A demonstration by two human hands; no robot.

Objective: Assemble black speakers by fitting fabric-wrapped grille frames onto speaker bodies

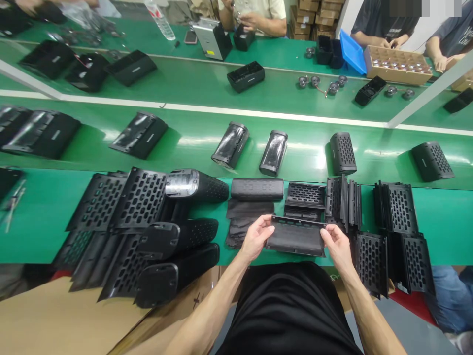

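Observation:
Between my two hands is a black speaker grille panel (295, 236), its inner side facing up and covered by a dark sheet. My left hand (257, 236) pinches the panel's left end between thumb and fingers. The right end is gripped the same way by my right hand (337, 241). Left of the panel lies a stack of black mesh cloth pieces (240, 224). Behind the cloth sits a closed black speaker housing (257, 189). Slotted grille panels (305, 195) are stacked just beyond the held one.
More grille panels stand at right (401, 207) and in a large pile at left (142, 197), beside black speaker housings (181, 236). Across the green conveyor belt (195, 143), speakers (273, 153) are spaced out. Co-workers sit opposite, near a blue tray (353, 52) and a cardboard box (397, 74).

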